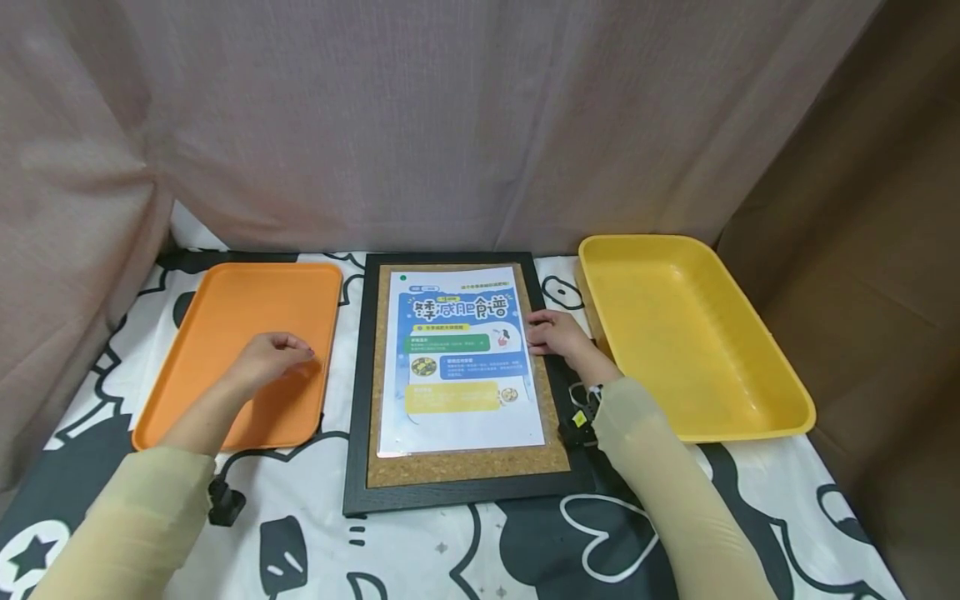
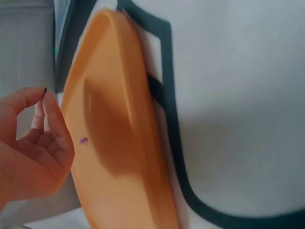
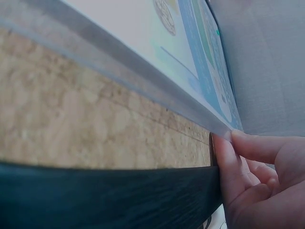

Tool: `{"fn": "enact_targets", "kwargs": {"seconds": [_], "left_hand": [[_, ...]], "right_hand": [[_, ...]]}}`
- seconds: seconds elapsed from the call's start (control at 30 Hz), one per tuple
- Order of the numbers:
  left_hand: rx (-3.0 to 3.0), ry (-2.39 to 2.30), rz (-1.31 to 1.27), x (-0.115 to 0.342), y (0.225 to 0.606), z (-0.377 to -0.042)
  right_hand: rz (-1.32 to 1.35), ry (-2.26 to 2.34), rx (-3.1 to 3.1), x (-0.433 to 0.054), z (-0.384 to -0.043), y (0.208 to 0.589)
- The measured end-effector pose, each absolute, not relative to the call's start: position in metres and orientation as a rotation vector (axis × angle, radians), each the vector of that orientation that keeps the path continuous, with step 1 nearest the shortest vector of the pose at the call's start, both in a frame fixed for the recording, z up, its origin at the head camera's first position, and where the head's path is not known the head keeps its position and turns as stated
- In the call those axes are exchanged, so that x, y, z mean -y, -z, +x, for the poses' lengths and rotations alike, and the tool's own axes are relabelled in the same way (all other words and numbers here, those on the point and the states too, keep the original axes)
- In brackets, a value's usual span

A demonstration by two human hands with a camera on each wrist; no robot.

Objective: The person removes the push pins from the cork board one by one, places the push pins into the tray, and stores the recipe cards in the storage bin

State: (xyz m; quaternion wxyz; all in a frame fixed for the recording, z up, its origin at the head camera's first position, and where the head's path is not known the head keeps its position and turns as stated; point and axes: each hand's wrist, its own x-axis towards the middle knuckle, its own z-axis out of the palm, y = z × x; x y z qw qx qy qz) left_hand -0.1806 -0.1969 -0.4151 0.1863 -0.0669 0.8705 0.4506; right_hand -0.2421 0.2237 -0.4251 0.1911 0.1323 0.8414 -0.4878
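Note:
A blue-and-white printed poster [image 1: 461, 425] lies on a black-framed cork board [image 1: 480, 471], with a green pin [image 1: 402, 277] at its top left corner. My right hand [image 1: 553, 333] is at the poster's right edge, pinching that edge between thumb and index finger in the right wrist view. Over the right side of the orange tray [image 1: 232, 333], my left hand [image 1: 273, 358] is raised with thumb and index finger meeting. Between those fingertips the left wrist view shows a small dark pin [image 2: 45, 90], mostly hidden. A tiny purple item [image 2: 84, 140] lies in the tray.
A deep yellow tray [image 1: 675, 333] stands right of the board, close by my right forearm. Beneath everything is a black-and-white patterned cloth [image 1: 420, 558]. A grey-brown curtain [image 1: 360, 125] hangs behind, with a darker one [image 1: 870, 250] at the right.

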Motion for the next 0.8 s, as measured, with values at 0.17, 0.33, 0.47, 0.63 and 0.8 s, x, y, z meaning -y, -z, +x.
{"fn": "enact_targets", "kwargs": {"seconds": [0.17, 0.33, 0.47, 0.63, 0.8], "left_hand": [[-2.456, -1.251, -0.269, 0.209, 0.420, -0.181], [-2.433, -1.247, -0.357, 0.217, 0.424, -0.184], [-2.436, -1.221, -0.403, 0.222, 0.427, -0.185], [-2.444, -1.206, -0.436, 0.227, 0.431, -0.186], [-2.443, -1.203, -0.450, 0.230, 0.433, -0.186]], "right_hand": [[0.364, 1.364, -2.366, -0.224, -0.242, 0.426], [0.356, 1.369, -2.369, -0.224, -0.242, 0.426], [0.357, 1.372, -2.367, -0.224, -0.242, 0.426], [0.362, 1.378, -2.366, -0.224, -0.241, 0.426], [0.350, 1.376, -2.370, -0.225, -0.242, 0.426]]}}
